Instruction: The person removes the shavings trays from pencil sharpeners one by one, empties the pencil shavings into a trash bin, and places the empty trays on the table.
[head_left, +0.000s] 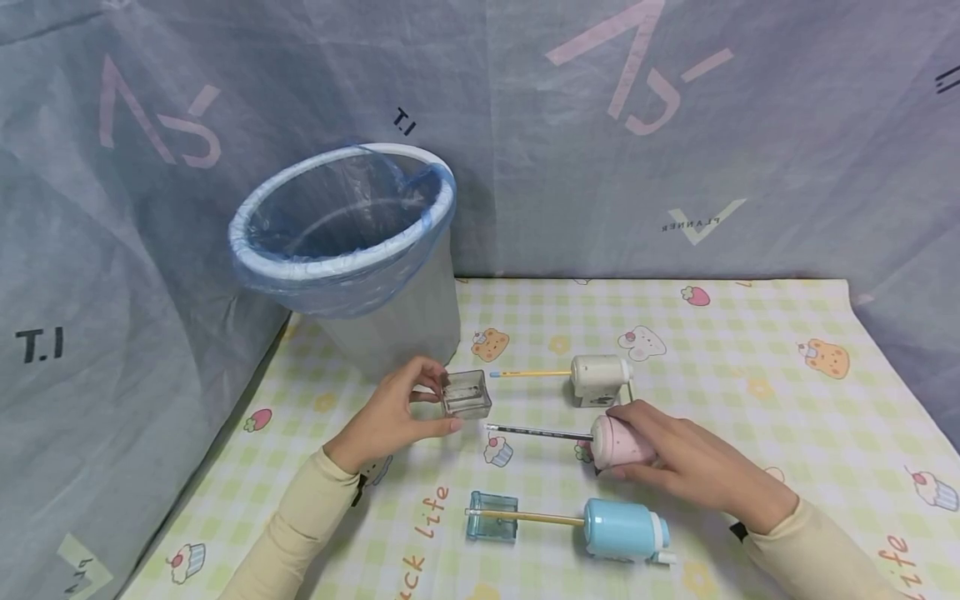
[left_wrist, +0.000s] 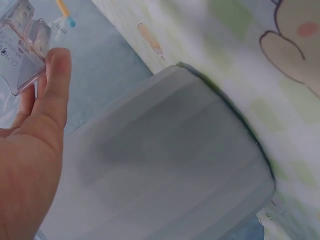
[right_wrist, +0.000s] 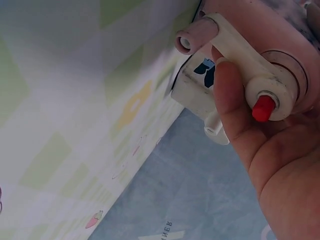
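My left hand (head_left: 401, 412) holds a clear grey plastic shavings drawer (head_left: 467, 395) by its left side, above the cloth. In the left wrist view, the fingers (left_wrist: 59, 80) touch the clear drawer (left_wrist: 24, 47). My right hand (head_left: 693, 454) grips a pink crank pencil sharpener (head_left: 618, 442) from its crank end. A black pencil (head_left: 536, 432) sticks out of its front to the left. The right wrist view shows the white crank arm (right_wrist: 245, 47) and red button (right_wrist: 263, 108) of the pink sharpener beside the curled fingers.
Behind stands a cream sharpener (head_left: 598, 379) with a yellow pencil (head_left: 531, 374). In front lies a blue sharpener (head_left: 622, 530) with a pencil (head_left: 551, 518) reaching over a teal drawer (head_left: 492, 533). A lined grey bin (head_left: 420, 317) stands at back left on the checked cloth (head_left: 765, 417).
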